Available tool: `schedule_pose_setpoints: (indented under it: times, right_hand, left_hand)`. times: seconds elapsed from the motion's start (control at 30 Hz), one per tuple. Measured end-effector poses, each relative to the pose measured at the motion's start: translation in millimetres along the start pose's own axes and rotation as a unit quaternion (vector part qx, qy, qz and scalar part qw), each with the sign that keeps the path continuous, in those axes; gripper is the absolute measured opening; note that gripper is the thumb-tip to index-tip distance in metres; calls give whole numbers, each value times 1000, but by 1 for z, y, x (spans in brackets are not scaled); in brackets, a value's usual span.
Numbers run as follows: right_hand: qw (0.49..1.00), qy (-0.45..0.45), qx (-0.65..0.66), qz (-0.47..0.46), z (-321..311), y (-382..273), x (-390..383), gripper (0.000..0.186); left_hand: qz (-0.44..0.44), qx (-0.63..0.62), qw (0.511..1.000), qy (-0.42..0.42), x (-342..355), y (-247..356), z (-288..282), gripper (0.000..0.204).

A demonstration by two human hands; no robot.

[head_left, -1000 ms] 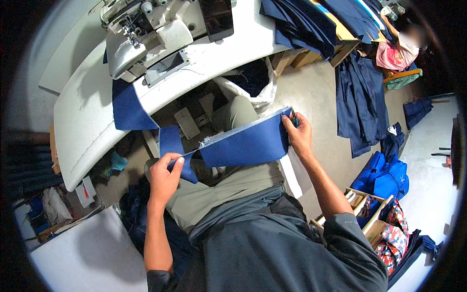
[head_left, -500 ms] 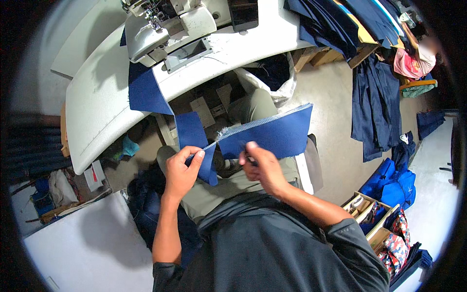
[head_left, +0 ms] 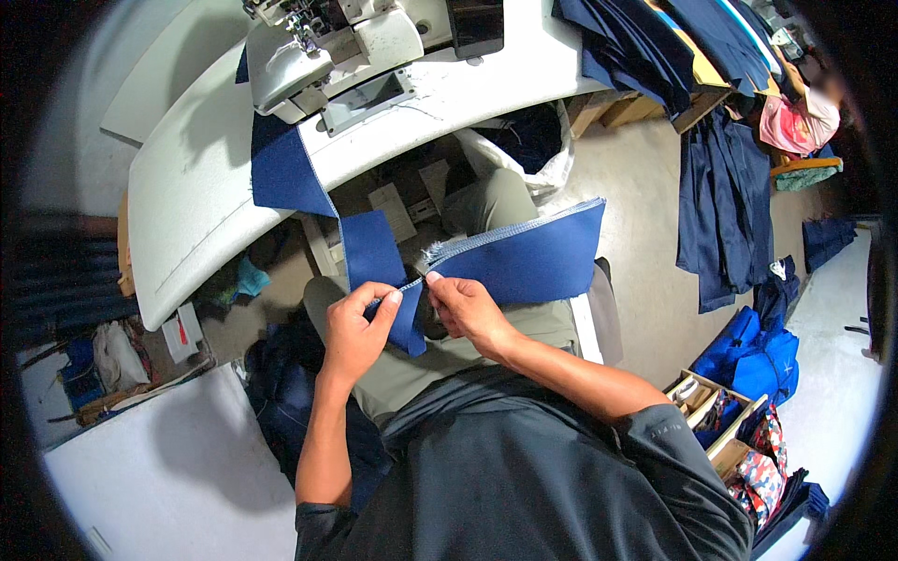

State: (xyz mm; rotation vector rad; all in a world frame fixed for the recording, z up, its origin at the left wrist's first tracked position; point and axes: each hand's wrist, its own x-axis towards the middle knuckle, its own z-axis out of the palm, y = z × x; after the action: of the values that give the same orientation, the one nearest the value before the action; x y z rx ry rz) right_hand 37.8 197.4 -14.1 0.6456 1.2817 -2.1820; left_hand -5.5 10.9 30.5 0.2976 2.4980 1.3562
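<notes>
A chain of blue fabric pieces runs from the sewing machine (head_left: 332, 56) down to my lap. Pinched in my left hand (head_left: 360, 323) is the overlocked edge of one blue fabric piece (head_left: 371, 248), between thumb and fingers. My right hand (head_left: 472, 313) is closed at that edge, close to my left fingertips. It grips a small dark tool, apparently thread snips (head_left: 421, 269), mostly hidden by the fingers. Beyond my right hand, a stack of blue fabric pieces (head_left: 533, 257) with whitish stitched edges and frayed thread ends lies across my right thigh.
The white machine table (head_left: 210, 215) curves in front, with a dark phone (head_left: 475, 28) on it. A white sack (head_left: 552, 173) of dark cloth sits under it. Dark garments (head_left: 720, 206) hang at right, near an open wooden box (head_left: 711, 411). Another person (head_left: 809, 117) sits far right.
My right hand has moved left and slightly up, from in front of the stack to the stitched edge beside my left fingers. My left hand keeps its pinch, nearly in place.
</notes>
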Motion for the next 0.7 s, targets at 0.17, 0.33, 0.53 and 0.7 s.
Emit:
schedule_pose_setpoints:
  times: [0.17,0.33,0.53,0.7]
  right_hand:
    - [999,0,53,-11,-4,3,-13,40]
    - [998,16,-21,-65,15,-14,-35,23]
    - [986,0,-88,-145,9,-14,-47,19]
    - [956,160,-122,-213,-40,-70,-95,9]
  left_hand:
    - [-5,-8,1000,-5,-2,5,-3,18]
    - [28,-36,999,-30,-1,8,-3,16]
    - [-33,-63,990,-121,1,6,-10,32]
    - [-60,-22,990,-128,-7,-18,-27,35]
